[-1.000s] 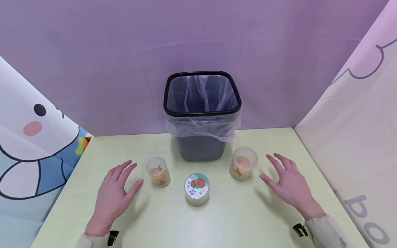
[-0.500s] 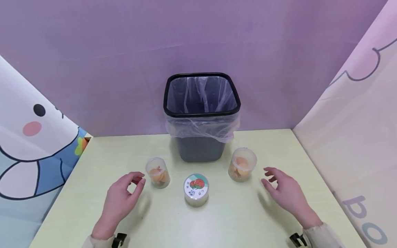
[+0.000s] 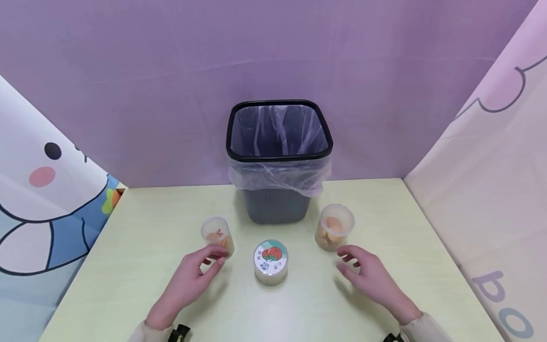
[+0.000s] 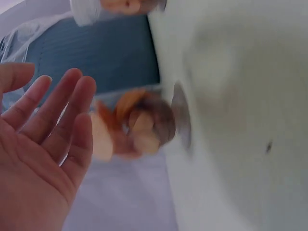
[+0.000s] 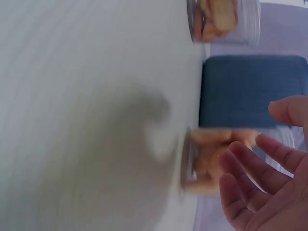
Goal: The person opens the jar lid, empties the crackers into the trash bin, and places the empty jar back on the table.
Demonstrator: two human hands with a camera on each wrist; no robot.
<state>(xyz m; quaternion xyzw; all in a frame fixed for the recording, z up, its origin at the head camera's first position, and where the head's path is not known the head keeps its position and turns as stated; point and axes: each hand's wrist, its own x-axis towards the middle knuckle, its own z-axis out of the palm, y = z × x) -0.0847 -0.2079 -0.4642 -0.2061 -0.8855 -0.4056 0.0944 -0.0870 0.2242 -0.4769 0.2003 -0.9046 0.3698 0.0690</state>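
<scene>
Pale beige sleeves (image 3: 147,333) (mostly cropped from view); small black fitting (image 3: 178,333) beside each cuff (image 3: 159,329).

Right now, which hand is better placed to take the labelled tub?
Probably your left hand. In the head view it looks closer to the tub than your right hand, and it appears to hold nothing, though it overlaps the left cup.
</scene>
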